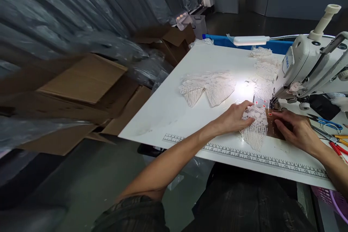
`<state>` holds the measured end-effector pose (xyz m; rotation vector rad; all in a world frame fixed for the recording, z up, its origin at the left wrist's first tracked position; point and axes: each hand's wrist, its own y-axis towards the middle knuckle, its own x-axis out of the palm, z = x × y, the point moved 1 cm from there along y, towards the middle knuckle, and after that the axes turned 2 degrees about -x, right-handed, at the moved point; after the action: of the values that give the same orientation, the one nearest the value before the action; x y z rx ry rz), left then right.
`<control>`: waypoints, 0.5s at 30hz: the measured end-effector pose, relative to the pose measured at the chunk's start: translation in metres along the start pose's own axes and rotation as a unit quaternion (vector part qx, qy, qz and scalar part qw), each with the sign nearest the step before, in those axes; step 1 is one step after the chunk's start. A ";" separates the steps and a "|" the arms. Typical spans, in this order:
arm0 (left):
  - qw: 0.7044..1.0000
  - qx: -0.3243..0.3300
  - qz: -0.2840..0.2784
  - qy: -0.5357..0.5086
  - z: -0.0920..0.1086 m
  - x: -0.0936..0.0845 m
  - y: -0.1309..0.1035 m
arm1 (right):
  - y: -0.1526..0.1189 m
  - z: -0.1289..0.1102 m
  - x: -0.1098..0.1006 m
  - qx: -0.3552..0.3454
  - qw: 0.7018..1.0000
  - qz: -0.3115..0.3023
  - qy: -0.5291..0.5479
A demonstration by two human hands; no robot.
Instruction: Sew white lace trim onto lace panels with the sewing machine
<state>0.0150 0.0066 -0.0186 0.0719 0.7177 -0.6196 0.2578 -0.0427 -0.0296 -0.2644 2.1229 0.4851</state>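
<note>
A white lace piece (255, 127) lies on the table under the presser foot of the sewing machine (295, 61). My left hand (235, 116) rests at its left edge, thumb and forefinger spread apart with the tips on the lace. On the other side my right hand (295, 128) lies over a brown plate (272, 126) just below the needle area, fingers bent and slightly apart. Its fingertips are near the right edge of the lace; no held thing shows in them. More lace runs behind the foot.
Another lace piece (208, 86) lies left on the white table (163, 116). Blue-handled scissors (330, 124) and other cutting tools lie right of my right hand. A printed ruler (244, 156) follows the front edge. Cardboard boxes (81, 78) stand left; a purple basket (333, 199) is below right.
</note>
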 end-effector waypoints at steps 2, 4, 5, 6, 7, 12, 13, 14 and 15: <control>1.000 -0.004 0.002 -0.007 0.001 -0.004 0.000 | -0.003 0.001 0.006 -0.071 0.996 -0.006 -0.054; 1.000 -0.012 0.014 -0.009 0.002 -0.006 0.001 | -0.003 0.001 0.012 -0.108 0.988 -0.008 -0.108; 1.000 -0.019 0.020 -0.007 0.001 -0.007 0.002 | -0.002 0.002 0.015 -0.118 0.985 -0.009 -0.127; 0.999 -0.025 0.024 -0.006 0.000 -0.008 0.003 | -0.001 0.002 0.017 -0.123 0.983 -0.010 -0.139; 0.999 -0.031 0.023 -0.007 -0.001 -0.008 0.005 | 0.000 0.003 0.019 -0.123 0.982 -0.008 -0.146; 0.999 -0.036 0.000 -0.030 -0.004 -0.008 0.008 | 0.000 0.008 0.021 -0.100 0.985 0.021 -0.136; 0.999 -0.039 0.002 -0.030 -0.004 -0.008 0.008 | -0.001 0.009 0.021 -0.088 0.988 0.025 -0.124; 0.999 -0.042 0.005 -0.029 -0.004 -0.008 0.009 | -0.002 0.010 0.020 -0.073 0.991 0.027 -0.108; 0.998 -0.046 0.006 -0.033 -0.003 -0.008 0.008 | -0.003 0.011 0.019 -0.059 0.994 0.026 -0.091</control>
<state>0.0131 0.0185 -0.0168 -0.0285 0.6807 -0.5737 0.2562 -0.0403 -0.0514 -0.2224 1.9307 0.6428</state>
